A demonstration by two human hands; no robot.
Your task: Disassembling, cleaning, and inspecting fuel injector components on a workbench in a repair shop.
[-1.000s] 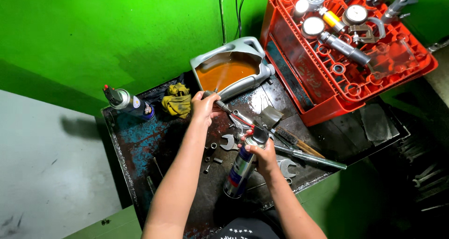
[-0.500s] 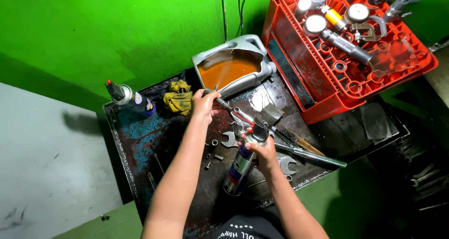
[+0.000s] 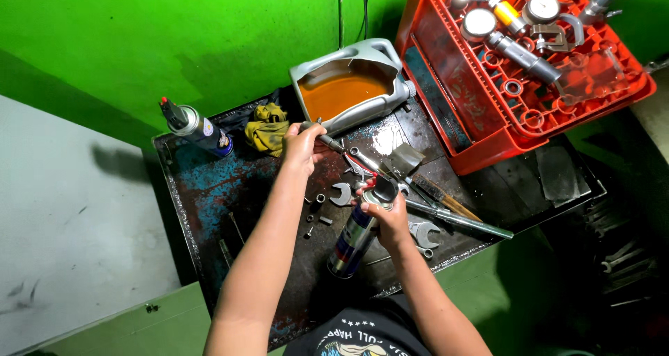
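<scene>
While right-hand fingers (image 3: pixel 387 214) grasp a spray can (image 3: pixel 357 235), left-hand fingers (image 3: pixel 301 145) pinch a metal tool (image 3: pixel 329 142).

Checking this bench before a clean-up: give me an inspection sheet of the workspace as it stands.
Surface: dark metal bench, stained, worn blue patches.
Job's things: spray can in right hand; thin metal tool in left hand.
Clutter: wrenches, small bolts, yellow rag, second spray can, cut-open jug holding orange liquid.
Hands: both gripping.
Cables: black cords on the wall.
Surroundings: green wall, red crate with gauges.
</scene>
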